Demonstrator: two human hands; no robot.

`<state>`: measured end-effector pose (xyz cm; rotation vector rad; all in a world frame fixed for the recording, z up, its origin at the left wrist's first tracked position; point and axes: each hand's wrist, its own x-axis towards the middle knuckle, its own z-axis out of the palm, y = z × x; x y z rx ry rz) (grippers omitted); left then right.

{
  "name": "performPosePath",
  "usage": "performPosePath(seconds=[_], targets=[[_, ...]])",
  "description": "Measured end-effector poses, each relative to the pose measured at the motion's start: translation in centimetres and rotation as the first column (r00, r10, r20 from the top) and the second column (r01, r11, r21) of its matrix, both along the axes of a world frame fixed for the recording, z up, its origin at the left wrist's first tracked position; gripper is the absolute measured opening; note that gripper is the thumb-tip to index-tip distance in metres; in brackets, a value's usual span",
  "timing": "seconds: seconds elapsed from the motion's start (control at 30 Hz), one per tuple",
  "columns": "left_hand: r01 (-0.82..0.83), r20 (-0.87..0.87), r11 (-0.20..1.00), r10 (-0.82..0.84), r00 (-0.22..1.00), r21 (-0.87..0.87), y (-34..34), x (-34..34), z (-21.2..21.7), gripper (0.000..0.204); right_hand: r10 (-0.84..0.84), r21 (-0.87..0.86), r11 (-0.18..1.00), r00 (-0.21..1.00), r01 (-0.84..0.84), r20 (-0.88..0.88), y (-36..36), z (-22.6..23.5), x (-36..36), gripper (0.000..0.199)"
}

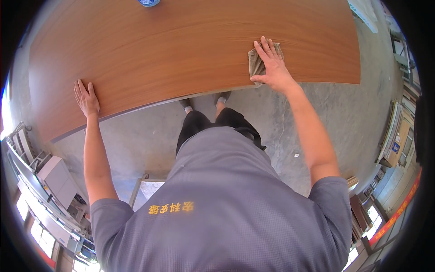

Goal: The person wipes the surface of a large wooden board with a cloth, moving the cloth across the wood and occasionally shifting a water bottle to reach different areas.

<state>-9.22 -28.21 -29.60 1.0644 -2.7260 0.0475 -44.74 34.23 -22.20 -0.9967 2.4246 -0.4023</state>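
Note:
A broad brown wood-grain panel (181, 50) spreads out in front of me. On its near edge toward the left, my left hand (87, 98) lies flat, fingers stretched out, holding nothing. Farther right, my right hand (273, 65) presses a crumpled grey-brown cloth (256, 63) against the panel's surface. Its fingers are spread out over the cloth, and the thumb rests at the cloth's near corner. Part of the cloth is hidden beneath the palm.
A blue-labelled bottle or can (148, 2) shows at the panel's far edge. Light plastic wrapping (364, 13) lies past the far right corner. Grey machinery with a pale box (58, 181) stands at left. Boards (393, 136) lean at right. The floor is concrete (290, 122).

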Motion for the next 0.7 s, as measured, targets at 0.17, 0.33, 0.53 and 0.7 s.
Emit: performPosePath(seconds=[0.17,0.33,0.53,0.7], targets=[[-0.002,-0.006,1.0,0.002,1.0,-0.019,-0.5,0.2,0.3,0.074,0.027,0.018,1.0,0.959,-0.023,-0.281,-3.3,-1.7,4.1,0.113],[-0.051,0.057,0.997,0.054,0.997,-0.053,0.2,0.1,0.6,0.074,-0.086,0.167,0.958,0.792,0.232,-0.605,7.6,-3.8,-2.6,0.088],[-0.113,-0.012,0.991,0.114,0.993,0.069,3.2,-0.5,2.3,0.07,-0.073,-0.108,0.994,0.853,0.02,-0.517,-7.0,-4.5,3.0,0.093],[-0.034,-0.138,0.977,0.064,0.988,0.212,2.4,-0.9,1.4,0.065,0.397,-0.189,0.885,0.901,-0.426,-0.174,-37.2,-1.5,20.6,0.095]])
